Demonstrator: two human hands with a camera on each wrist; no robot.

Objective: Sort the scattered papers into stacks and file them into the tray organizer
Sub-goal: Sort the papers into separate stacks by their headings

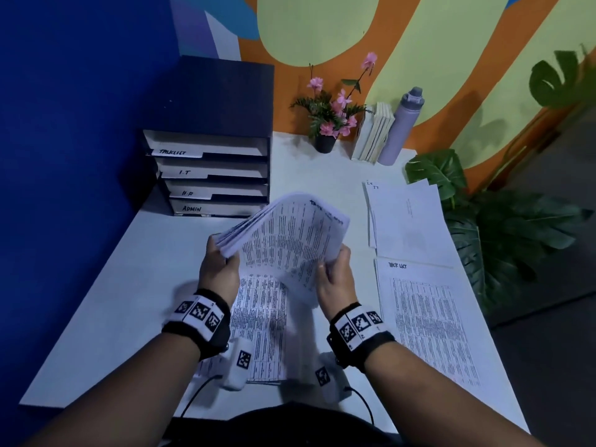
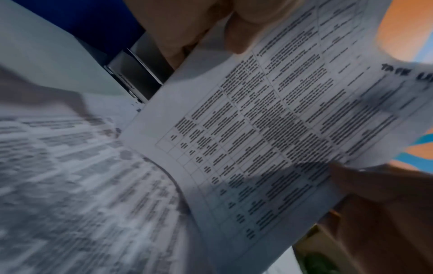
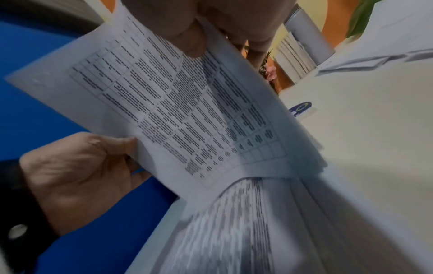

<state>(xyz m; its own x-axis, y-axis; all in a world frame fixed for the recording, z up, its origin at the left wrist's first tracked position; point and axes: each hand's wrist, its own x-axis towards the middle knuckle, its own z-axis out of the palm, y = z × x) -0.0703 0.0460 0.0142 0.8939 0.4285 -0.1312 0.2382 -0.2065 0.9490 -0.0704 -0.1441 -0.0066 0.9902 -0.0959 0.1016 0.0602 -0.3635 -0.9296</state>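
Both hands hold a sheaf (image 1: 283, 233) raised above the surface (image 1: 113, 285): the left hand (image 1: 218, 269) grips its left edge, the right hand (image 1: 335, 279) pinches its right edge. The organizer (image 1: 213, 175) behind reads TASKLIST, I.T, H.R, ADMIN. A stack (image 1: 429, 321) at right reads TASK LIST.

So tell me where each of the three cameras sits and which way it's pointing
Head: worn high, looking forward and down at the white table; both forearms, left hand and right hand holding a printed white paper sheaf.
Left wrist: along the hand; left fingers on the sheaf.
Right wrist: along the hand; right fingers, the opposite left hand.
Shared: all three show the sheaf.
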